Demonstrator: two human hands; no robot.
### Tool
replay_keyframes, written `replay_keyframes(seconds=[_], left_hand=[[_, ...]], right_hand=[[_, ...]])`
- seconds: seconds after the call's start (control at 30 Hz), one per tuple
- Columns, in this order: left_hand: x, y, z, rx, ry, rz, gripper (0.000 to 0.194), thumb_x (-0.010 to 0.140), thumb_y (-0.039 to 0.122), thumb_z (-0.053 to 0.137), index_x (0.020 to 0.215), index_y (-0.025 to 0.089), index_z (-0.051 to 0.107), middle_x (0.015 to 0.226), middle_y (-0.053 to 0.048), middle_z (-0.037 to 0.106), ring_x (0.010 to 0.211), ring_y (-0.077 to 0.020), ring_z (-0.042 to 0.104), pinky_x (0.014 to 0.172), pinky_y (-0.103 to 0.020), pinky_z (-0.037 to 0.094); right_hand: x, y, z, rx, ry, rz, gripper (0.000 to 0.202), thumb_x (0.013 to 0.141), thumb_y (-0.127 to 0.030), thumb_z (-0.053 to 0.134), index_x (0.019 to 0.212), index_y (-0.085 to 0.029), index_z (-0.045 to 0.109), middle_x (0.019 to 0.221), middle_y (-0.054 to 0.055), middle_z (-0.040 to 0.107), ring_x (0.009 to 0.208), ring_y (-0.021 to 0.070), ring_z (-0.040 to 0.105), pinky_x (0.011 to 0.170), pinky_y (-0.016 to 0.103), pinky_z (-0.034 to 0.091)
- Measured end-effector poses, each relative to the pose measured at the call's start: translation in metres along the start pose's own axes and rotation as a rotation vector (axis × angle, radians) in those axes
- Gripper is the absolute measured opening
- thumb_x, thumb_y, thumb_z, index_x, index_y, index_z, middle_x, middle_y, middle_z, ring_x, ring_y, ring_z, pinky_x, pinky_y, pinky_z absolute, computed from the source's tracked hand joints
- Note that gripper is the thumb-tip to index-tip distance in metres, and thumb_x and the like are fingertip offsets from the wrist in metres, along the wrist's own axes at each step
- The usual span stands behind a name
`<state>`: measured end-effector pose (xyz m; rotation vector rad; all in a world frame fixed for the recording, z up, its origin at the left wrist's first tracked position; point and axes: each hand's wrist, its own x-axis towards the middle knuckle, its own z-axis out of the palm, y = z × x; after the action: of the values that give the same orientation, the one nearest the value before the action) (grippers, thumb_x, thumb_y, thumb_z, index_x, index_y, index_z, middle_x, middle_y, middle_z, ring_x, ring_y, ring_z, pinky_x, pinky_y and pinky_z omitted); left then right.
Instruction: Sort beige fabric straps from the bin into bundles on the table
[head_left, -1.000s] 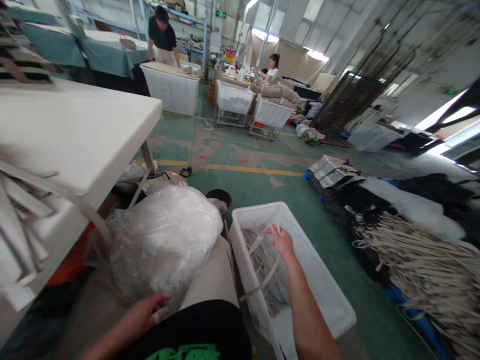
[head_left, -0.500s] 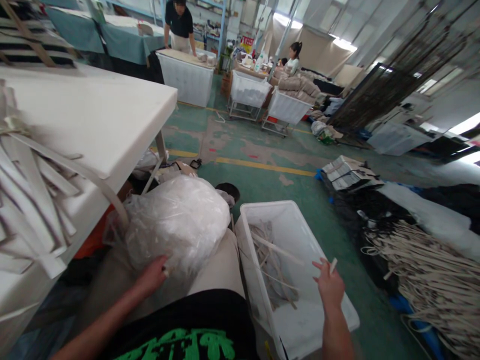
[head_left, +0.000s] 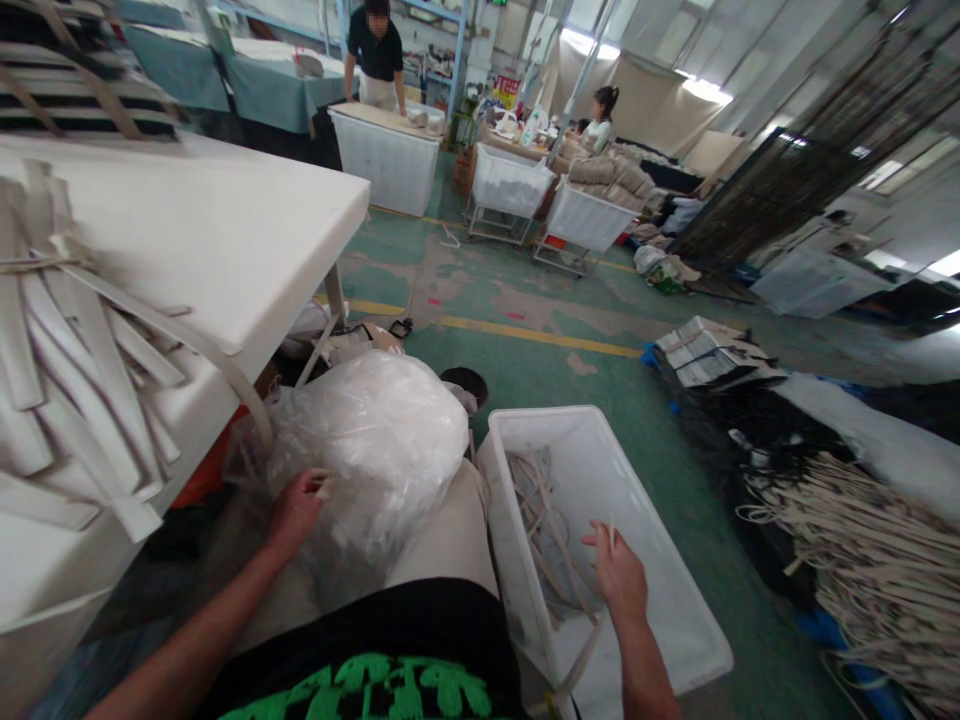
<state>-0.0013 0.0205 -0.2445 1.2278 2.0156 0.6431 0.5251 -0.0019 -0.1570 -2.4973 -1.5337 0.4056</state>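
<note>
A person's right hand (head_left: 621,572), fingers loosely spread, hovers over a white bin (head_left: 592,465), straps (head_left: 551,515) below it; the left hand (head_left: 298,508) curls by a plastic bag (head_left: 394,410). Neither grip is clear.

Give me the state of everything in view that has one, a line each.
white bin: open-topped
bin strips: loose, overlapping
plastic bag: bulging
left hand: fingers curled, grip unclear
right hand: over the white bin, grip unclear
table strips: bundled, tied
floor strips: heaped
right-hand cart: piled above its rim
</note>
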Motion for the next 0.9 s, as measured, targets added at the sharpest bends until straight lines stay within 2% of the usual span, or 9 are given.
replay_keyframes(seconds=[0.13, 0.23, 0.3, 0.37, 0.5, 0.6, 0.73, 0.83, 0.9], left_hand=[[0.013, 0.004, 0.005, -0.017, 0.033, -0.018, 0.051, 0.074, 0.036, 0.069, 0.119, 0.015, 0.059, 0.123, -0.016, 0.066, 0.106, -0.0298, 0.066, 0.088, -0.035, 0.051], [0.020, 0.007, 0.014, -0.056, -0.001, -0.050, 0.029, 0.073, 0.032, 0.070, 0.098, 0.018, 0.066, 0.099, -0.009, 0.074, 0.094, -0.0281, 0.068, 0.078, -0.032, 0.051], [0.022, 0.008, 0.015, -0.091, -0.017, -0.078, 0.013, 0.075, 0.033, 0.065, 0.078, 0.020, 0.065, 0.076, -0.004, 0.071, 0.083, -0.0266, 0.068, 0.071, -0.030, 0.049], [0.020, 0.005, 0.011, -0.139, -0.031, -0.106, 0.016, 0.075, 0.034, 0.062, 0.066, 0.021, 0.062, 0.062, -0.001, 0.064, 0.076, -0.0259, 0.067, 0.065, -0.029, 0.047], [0.007, -0.002, 0.000, -0.301, -0.084, -0.175, 0.019, 0.074, 0.036, 0.061, 0.072, 0.018, 0.066, 0.070, -0.003, 0.069, 0.075, -0.0234, 0.068, 0.063, -0.027, 0.048], [-0.002, -0.002, -0.002, -0.415, -0.075, -0.244, 0.032, 0.078, 0.039, 0.060, 0.097, 0.014, 0.067, 0.095, -0.009, 0.074, 0.080, -0.0216, 0.070, 0.065, -0.026, 0.050], [0.004, 0.007, 0.008, -0.517, -0.032, -0.324, 0.051, 0.077, 0.040, 0.068, 0.121, 0.016, 0.058, 0.109, -0.011, 0.073, 0.080, -0.0212, 0.071, 0.062, -0.026, 0.051], [0.013, 0.017, 0.018, -0.566, -0.006, -0.380, 0.034, 0.077, 0.031, 0.069, 0.106, 0.013, 0.063, 0.093, -0.011, 0.074, 0.071, -0.0206, 0.070, 0.056, -0.025, 0.048], [0.014, 0.022, 0.020, -0.599, 0.013, -0.408, 0.014, 0.077, 0.023, 0.065, 0.088, 0.013, 0.065, 0.080, -0.009, 0.073, 0.067, -0.0195, 0.070, 0.054, -0.024, 0.047]], right_hand=[[-0.006, -0.045, 0.012, 0.043, -0.110, -0.131, 0.051, 0.098, -0.046, 0.026, 0.109, -0.022, 0.070, 0.097, 0.009, 0.078, 0.085, 0.0258, 0.073, 0.071, 0.033, 0.049], [-0.015, -0.079, 0.019, 0.057, -0.143, -0.220, 0.048, 0.099, -0.047, 0.028, 0.111, -0.025, 0.069, 0.097, 0.007, 0.078, 0.087, 0.0246, 0.073, 0.073, 0.031, 0.048], [-0.022, -0.098, 0.022, 0.071, -0.153, -0.273, 0.045, 0.100, -0.046, 0.030, 0.113, -0.025, 0.068, 0.096, 0.006, 0.078, 0.088, 0.0243, 0.073, 0.073, 0.031, 0.048], [-0.028, -0.113, 0.024, 0.126, -0.154, -0.323, 0.044, 0.099, -0.047, 0.032, 0.110, -0.026, 0.069, 0.092, 0.006, 0.078, 0.083, 0.0245, 0.073, 0.071, 0.031, 0.048], [-0.039, -0.139, 0.027, 0.346, -0.191, -0.373, 0.044, 0.096, -0.053, 0.038, 0.097, -0.026, 0.073, 0.079, 0.006, 0.076, 0.072, 0.0251, 0.070, 0.067, 0.033, 0.050], [-0.053, -0.164, 0.034, 0.617, -0.328, -0.326, 0.050, 0.093, -0.063, 0.043, 0.101, -0.023, 0.071, 0.079, 0.007, 0.075, 0.069, 0.0239, 0.067, 0.059, 0.032, 0.051], [-0.084, -0.201, 0.049, 1.000, -0.652, -0.205, 0.059, 0.086, -0.071, 0.051, 0.103, -0.017, 0.069, 0.073, 0.008, 0.074, 0.050, 0.0143, 0.053, 0.047, 0.025, 0.047], [-0.108, -0.217, 0.065, 1.108, -0.842, -0.183, 0.061, 0.084, -0.071, 0.053, 0.102, -0.015, 0.068, 0.070, 0.006, 0.073, 0.041, 0.0083, 0.040, 0.045, 0.023, 0.046], [-0.117, -0.219, 0.077, 1.057, -0.878, -0.176, 0.065, 0.083, -0.074, 0.052, 0.101, -0.014, 0.067, 0.067, 0.005, 0.072, 0.042, 0.0093, 0.045, 0.043, 0.022, 0.044]])
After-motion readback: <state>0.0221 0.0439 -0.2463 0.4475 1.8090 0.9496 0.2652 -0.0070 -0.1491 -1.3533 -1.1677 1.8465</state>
